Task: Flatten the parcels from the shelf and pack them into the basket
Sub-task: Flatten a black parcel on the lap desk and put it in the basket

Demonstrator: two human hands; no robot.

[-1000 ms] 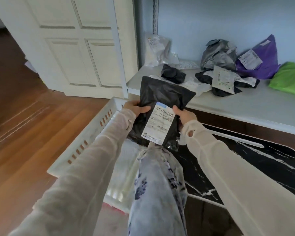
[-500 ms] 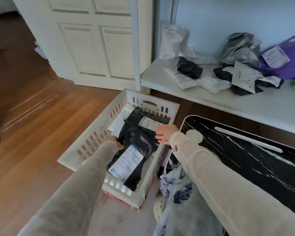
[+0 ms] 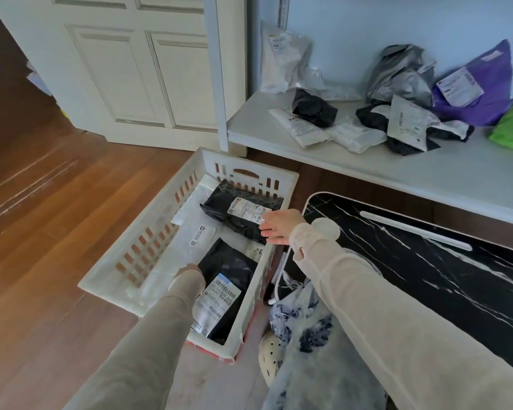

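Black parcel lies flat, label up, in the near right corner of the white basket. The left grip is at its left edge; the sleeve hides the fingers, so its state cannot be told. The right grip is wide, fingers straight over a second black parcel. Judged light, limp and slick: take hold at opposite edges.

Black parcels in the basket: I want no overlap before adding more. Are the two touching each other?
Apart. The head view shows a strip of white parcel between the far black parcel and the near black parcel.
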